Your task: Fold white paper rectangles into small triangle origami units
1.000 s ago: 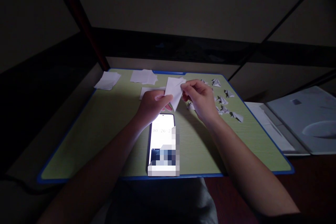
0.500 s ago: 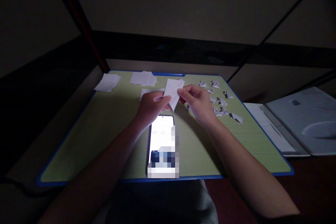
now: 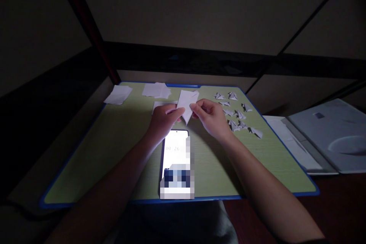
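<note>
A small white paper piece (image 3: 187,103) is held up above the green board (image 3: 114,141), folded into a pointed shape. My left hand (image 3: 164,120) pinches its left edge and my right hand (image 3: 210,116) pinches its right edge; both are closed on it. Just below the hands a lit phone (image 3: 176,160) lies flat on the board. Several small folded paper shapes (image 3: 236,112) lie to the right of my right hand.
Flat white paper pieces lie along the board's far edge: one stack (image 3: 118,94) at the left, another (image 3: 156,90) beside it, one sheet (image 3: 160,105) behind my left hand. A grey-white folder (image 3: 328,137) rests right of the blue-rimmed board. The room is dark.
Both hands have drawn closer together on the paper, and the piece looks narrower and more pointed. The view has tilted slightly, so the board sits lower in the frame.
</note>
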